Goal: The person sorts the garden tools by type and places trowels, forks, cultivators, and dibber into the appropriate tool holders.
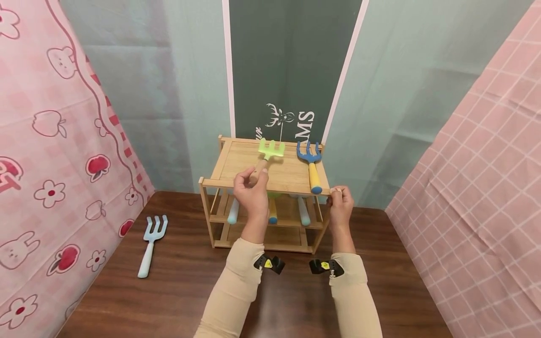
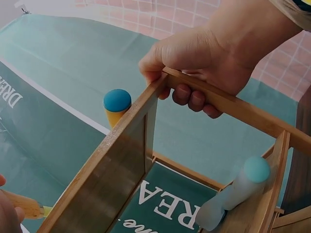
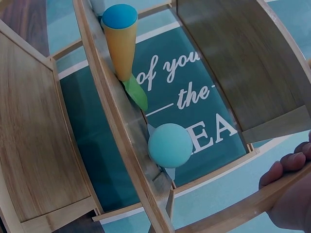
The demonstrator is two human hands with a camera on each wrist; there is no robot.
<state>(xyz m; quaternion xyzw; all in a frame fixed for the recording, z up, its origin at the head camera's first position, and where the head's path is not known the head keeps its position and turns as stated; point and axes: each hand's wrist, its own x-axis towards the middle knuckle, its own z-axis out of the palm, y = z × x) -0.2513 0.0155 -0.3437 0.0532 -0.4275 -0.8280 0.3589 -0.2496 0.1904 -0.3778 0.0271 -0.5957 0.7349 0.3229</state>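
Observation:
My left hand [image 1: 252, 195] pinches the wooden handle of a garden hand fork with light green tines [image 1: 270, 149], tilted over the top shelf of a bamboo rack [image 1: 236, 162]. At the rack's front right corner, my right hand [image 1: 340, 204] grips the frame; its fingers curl round the side bar in the left wrist view. Beside that corner lies a blue hand fork with a yellow handle [image 1: 314, 178], tines to the back. On the middle shelf, a yellow handle [image 3: 120, 53] and two pale blue handles [image 1: 304, 211] stick out frontward; their heads are partly hidden.
A pale blue hand fork [image 1: 151, 244] lies on the brown wooden table [image 1: 177, 300], left of the rack. Pink patterned cloths hang at the left [image 1: 55, 141] and right [image 1: 477, 141]. Behind the rack is a green curtain [image 1: 291, 56] with white lettering.

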